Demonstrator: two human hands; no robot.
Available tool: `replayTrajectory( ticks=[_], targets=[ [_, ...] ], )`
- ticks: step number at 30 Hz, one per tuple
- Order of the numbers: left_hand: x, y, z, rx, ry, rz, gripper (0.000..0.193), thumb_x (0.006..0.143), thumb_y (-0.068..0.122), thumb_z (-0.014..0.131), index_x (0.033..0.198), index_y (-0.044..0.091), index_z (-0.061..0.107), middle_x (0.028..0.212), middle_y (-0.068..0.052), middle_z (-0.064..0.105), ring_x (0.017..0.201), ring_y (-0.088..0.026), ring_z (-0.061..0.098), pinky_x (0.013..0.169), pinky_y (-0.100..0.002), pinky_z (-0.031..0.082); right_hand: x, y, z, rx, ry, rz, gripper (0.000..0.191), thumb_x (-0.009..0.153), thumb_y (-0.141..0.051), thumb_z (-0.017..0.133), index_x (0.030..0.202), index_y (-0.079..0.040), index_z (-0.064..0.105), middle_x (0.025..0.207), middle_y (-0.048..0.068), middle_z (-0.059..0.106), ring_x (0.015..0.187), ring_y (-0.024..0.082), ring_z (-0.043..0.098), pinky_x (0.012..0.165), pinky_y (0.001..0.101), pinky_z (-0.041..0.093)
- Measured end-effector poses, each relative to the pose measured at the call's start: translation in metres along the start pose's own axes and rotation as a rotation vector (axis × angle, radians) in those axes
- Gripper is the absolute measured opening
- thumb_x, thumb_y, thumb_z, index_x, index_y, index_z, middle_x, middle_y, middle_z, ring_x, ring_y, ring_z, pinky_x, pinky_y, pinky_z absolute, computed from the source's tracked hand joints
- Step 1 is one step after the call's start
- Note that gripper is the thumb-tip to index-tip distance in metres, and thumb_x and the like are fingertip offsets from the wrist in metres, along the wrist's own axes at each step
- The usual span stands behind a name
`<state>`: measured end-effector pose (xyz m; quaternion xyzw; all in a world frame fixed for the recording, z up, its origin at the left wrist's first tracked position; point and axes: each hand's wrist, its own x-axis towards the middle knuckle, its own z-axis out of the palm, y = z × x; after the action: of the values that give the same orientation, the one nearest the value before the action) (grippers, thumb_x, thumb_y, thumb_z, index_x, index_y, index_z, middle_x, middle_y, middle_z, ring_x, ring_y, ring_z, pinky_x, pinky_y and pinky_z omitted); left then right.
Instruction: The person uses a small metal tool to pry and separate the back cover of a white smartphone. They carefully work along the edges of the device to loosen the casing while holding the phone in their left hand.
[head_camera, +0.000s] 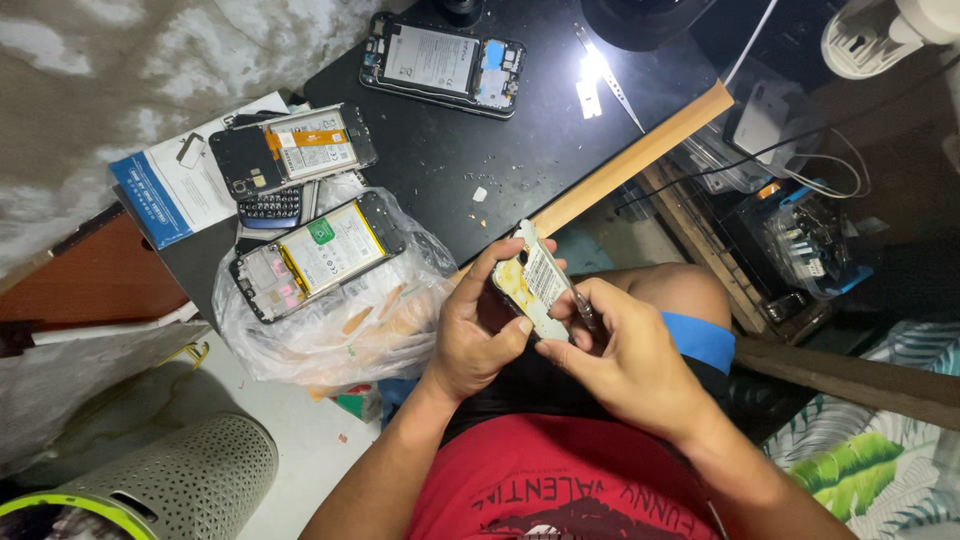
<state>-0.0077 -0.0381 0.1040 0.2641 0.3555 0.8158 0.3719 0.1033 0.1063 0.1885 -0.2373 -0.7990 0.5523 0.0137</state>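
My left hand (478, 332) grips an opened phone (533, 283), back cover off, its battery and yellowed frame facing up, held tilted above my lap. My right hand (625, 358) pinches a thin metal tool (582, 307) whose tip rests against the phone's right edge. Both hands sit just off the front edge of the black desk (520, 140).
Three more opened phones lie around: one at the desk's back (442, 62), one on a keypad phone and papers at left (292, 150), one on a clear plastic bag (318, 256). Tweezers (610, 82) lie under a bright lamp spot. Cables and a parts box (810, 245) crowd the right.
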Motion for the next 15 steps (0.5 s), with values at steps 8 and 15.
replayTrajectory(
  ticks=[8,15],
  targets=[
    [-0.0008,-0.0006,-0.0006,-0.031,-0.026,-0.01,0.066,0.096,0.001,0.064,0.157,0.009,0.039,0.157,-0.024,0.047,0.141,-0.03,0.056,0.124,-0.047,0.047,0.0056,0.0053,-0.0035,0.365,-0.155,0.185,0.022,0.08,-0.001,0.08,0.093,-0.001,0.062,0.074,-0.003,0.062,0.062,0.005,0.058,0.055,0.0221,0.047],
    [-0.0001,-0.0004,-0.0022,-0.047,-0.05,-0.034,0.064,0.096,-0.001,0.064,0.155,0.009,0.041,0.155,-0.023,0.048,0.141,-0.03,0.055,0.123,-0.047,0.048,0.0052,0.0026,-0.0041,0.352,-0.147,0.199,0.021,0.078,0.001,0.08,0.092,-0.002,0.065,0.07,-0.001,0.055,0.06,0.005,0.054,0.053,0.0232,0.049]
  ],
)
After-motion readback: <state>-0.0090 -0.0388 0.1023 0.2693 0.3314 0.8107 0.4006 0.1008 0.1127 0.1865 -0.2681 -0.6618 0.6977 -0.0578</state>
